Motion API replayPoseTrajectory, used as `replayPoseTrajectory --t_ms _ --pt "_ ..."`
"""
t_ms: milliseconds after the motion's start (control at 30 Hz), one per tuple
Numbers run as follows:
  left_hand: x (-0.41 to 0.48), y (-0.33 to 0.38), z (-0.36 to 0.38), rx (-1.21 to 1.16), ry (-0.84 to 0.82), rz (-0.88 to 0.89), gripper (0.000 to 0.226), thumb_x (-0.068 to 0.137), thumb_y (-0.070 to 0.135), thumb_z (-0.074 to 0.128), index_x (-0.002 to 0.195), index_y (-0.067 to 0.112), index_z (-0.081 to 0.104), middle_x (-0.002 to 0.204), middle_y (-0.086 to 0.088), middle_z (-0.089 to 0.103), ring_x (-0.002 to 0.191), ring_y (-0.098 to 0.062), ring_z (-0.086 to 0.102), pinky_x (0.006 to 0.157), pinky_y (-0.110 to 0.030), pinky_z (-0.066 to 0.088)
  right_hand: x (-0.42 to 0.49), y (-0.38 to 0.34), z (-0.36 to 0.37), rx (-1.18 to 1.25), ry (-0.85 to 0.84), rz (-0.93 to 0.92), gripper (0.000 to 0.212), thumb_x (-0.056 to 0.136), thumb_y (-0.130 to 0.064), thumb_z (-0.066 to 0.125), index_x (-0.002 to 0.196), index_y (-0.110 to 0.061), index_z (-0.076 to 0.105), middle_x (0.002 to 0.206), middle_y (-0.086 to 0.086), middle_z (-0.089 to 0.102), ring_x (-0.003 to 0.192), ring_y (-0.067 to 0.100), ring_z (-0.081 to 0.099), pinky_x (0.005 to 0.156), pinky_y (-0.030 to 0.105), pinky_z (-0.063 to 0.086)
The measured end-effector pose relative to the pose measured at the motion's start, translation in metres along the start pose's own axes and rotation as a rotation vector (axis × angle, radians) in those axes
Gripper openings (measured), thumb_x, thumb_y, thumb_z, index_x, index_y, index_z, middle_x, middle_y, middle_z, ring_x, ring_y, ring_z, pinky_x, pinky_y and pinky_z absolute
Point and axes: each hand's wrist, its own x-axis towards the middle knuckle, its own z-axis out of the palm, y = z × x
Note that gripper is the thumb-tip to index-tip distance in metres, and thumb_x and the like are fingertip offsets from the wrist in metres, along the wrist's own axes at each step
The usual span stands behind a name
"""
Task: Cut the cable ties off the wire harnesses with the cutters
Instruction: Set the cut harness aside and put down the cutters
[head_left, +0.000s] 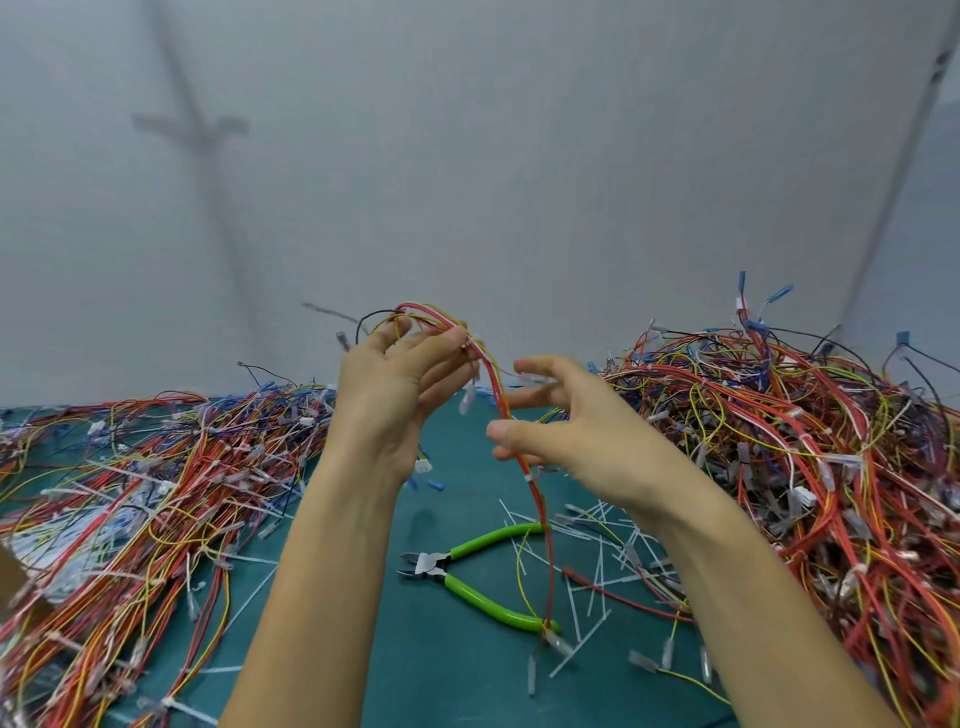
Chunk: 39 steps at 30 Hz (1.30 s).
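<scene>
My left hand is raised above the table and pinches a wire harness of red and yellow wires near its top loop. The harness hangs down to the mat, with a white cable tie around it at mid-height. To the right, my right hand hovers beside the hanging wires with fingers spread and loosely curled, holding nothing. The cutters, with green handles, lie on the teal mat below my hands, jaws pointing left and slightly apart.
A pile of harnesses covers the left of the table, and a taller tangled heap fills the right. Several cut white tie pieces litter the mat right of the cutters. A grey wall stands behind.
</scene>
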Motion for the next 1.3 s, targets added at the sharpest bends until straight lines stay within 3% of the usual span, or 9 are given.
replayPoseTrajectory --t_ms 167,333,500,633,700,867,1100,1200,1300 --pt "0.004 0.001 0.001 -0.273 0.168 0.079 0.026 0.086 -0.009 0.063 0.102 0.005 0.048 0.088 -0.01 0.062 0.071 -0.015 0.073 0.063 -0.02 0.057 -0.001 0.001 -0.005 -0.057 -0.034 0.037 0.058 0.086 -0.014 0.074 0.137 -0.018 0.047 0.107 0.0 0.074 0.097 0.012 0.071 0.09 0.025 0.053" --pt "0.005 0.006 -0.001 -0.446 0.311 0.137 0.019 0.088 -0.012 0.057 0.101 0.0 0.05 0.094 -0.011 0.056 0.062 -0.012 0.07 0.069 -0.022 0.06 -0.006 -0.004 -0.002 -0.011 -0.198 -0.008 0.015 0.09 -0.012 0.07 0.104 -0.012 0.07 0.09 0.005 0.078 0.083 0.019 0.075 0.082 0.033 0.057" --pt "0.0 0.02 -0.001 -0.547 0.324 0.095 0.019 0.089 -0.007 0.054 0.072 0.002 0.057 0.074 -0.009 0.06 0.057 -0.011 0.065 0.07 -0.02 0.059 -0.003 -0.006 0.004 0.338 0.048 -0.086 0.01 0.088 -0.002 0.067 0.086 -0.011 0.071 0.074 0.008 0.076 0.062 0.019 0.072 0.055 0.025 0.057" --pt "-0.006 0.023 -0.003 -0.645 0.196 -0.01 0.01 0.09 0.005 0.049 0.091 0.0 0.058 0.079 -0.011 0.065 0.067 -0.019 0.069 0.069 -0.028 0.061 0.0 -0.008 0.002 0.519 0.222 -0.165 0.013 0.088 -0.002 0.067 0.085 -0.013 0.071 0.073 0.005 0.076 0.062 0.02 0.073 0.054 0.026 0.059" --pt "-0.008 0.022 -0.006 -0.658 0.103 -0.095 0.032 0.092 0.025 0.049 0.109 -0.001 0.057 0.087 -0.013 0.068 0.078 -0.025 0.072 0.069 -0.033 0.061 0.0 -0.01 0.001 0.578 0.299 -0.203 0.013 0.088 -0.002 0.066 0.085 -0.014 0.072 0.075 0.005 0.076 0.063 0.02 0.074 0.054 0.026 0.06" --pt "-0.001 0.016 -0.013 -0.505 0.156 -0.262 0.049 0.095 0.054 0.042 0.097 0.01 0.064 0.078 -0.004 0.065 0.069 -0.021 0.071 0.074 -0.04 0.061 0.001 -0.01 -0.01 0.643 0.419 -0.243 0.008 0.087 -0.005 0.068 0.089 -0.012 0.073 0.077 0.005 0.076 0.065 0.022 0.074 0.053 0.024 0.057" --pt "0.013 0.01 -0.02 -0.543 0.3 -0.224 0.025 0.096 0.035 0.058 0.082 0.015 0.061 0.098 -0.006 0.056 0.091 -0.017 0.06 0.098 -0.037 0.05 0.003 -0.003 -0.017 0.275 0.246 -0.097 0.011 0.088 -0.003 0.069 0.084 -0.014 0.069 0.082 0.01 0.077 0.067 0.021 0.074 0.064 0.034 0.06" --pt "0.016 0.014 -0.023 -0.701 0.282 -0.102 0.021 0.102 0.01 0.042 0.084 0.004 0.051 0.09 -0.015 0.063 0.082 -0.021 0.067 0.1 -0.044 0.048 0.006 0.001 -0.014 -0.07 0.223 -0.056 0.028 0.088 -0.001 0.064 0.109 -0.02 0.065 0.103 0.003 0.076 0.086 0.019 0.071 0.079 0.034 0.055" --pt "0.013 0.012 -0.02 -0.658 0.21 -0.03 0.022 0.101 0.003 0.037 0.081 0.005 0.047 0.069 -0.012 0.064 0.061 -0.017 0.068 0.088 -0.045 0.054 0.004 -0.002 -0.007 -0.076 0.2 -0.11 0.048 0.087 0.004 0.05 0.127 -0.023 0.054 0.114 -0.005 0.069 0.104 0.012 0.064 0.091 0.03 0.053"
